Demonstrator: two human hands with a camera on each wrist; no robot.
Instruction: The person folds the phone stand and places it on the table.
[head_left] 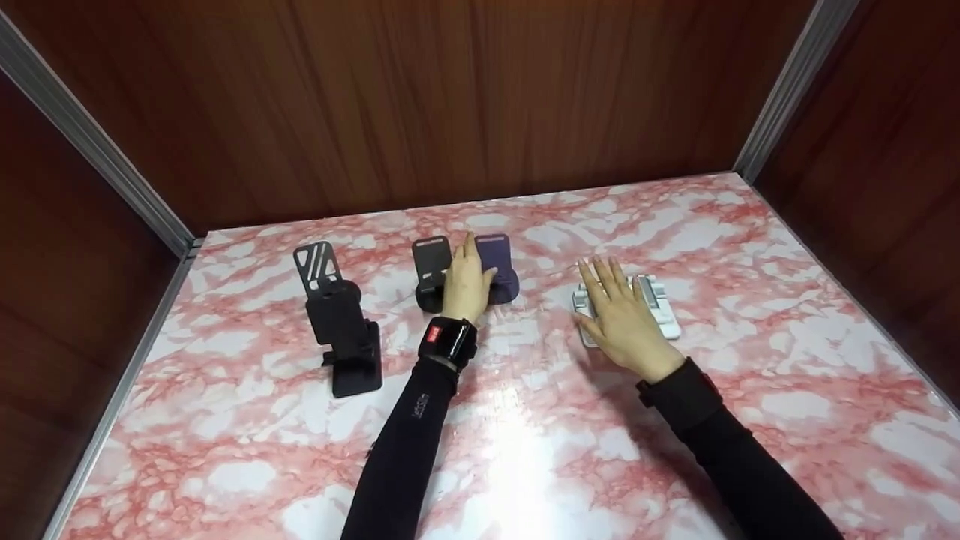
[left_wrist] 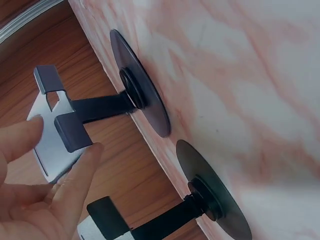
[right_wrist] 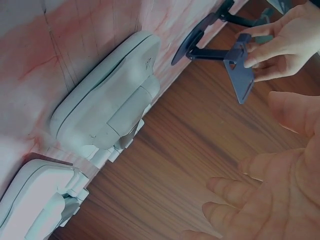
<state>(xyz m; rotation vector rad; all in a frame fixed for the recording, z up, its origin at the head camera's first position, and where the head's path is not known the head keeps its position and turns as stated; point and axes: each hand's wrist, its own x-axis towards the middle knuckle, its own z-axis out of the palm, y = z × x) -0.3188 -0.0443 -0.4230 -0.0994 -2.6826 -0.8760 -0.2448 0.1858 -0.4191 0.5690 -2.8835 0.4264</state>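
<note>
My left hand [head_left: 466, 285] reaches between two phone stands with round bases. Its thumb lies over the front of the purple phone stand [head_left: 493, 251], while the index finger extends straight beside the plate. In the left wrist view, the thumb and a finger of that hand [left_wrist: 47, 190] lie by the purple stand's plate [left_wrist: 52, 142] and lip. To its left stands the dark grey phone stand [head_left: 432, 256]. My right hand [head_left: 626, 322], fingers spread, is over two white folded stands [head_left: 664, 319]; the right wrist view shows its palm apart from both white stands [right_wrist: 112, 100].
At the left are a black phone stand [head_left: 337, 319] with a rectangular base and, behind it, one with a slotted plate [head_left: 317, 264]. The marbled table [head_left: 247, 442] is bounded by wooden panels [head_left: 480, 105] and metal edge strips [head_left: 112, 172].
</note>
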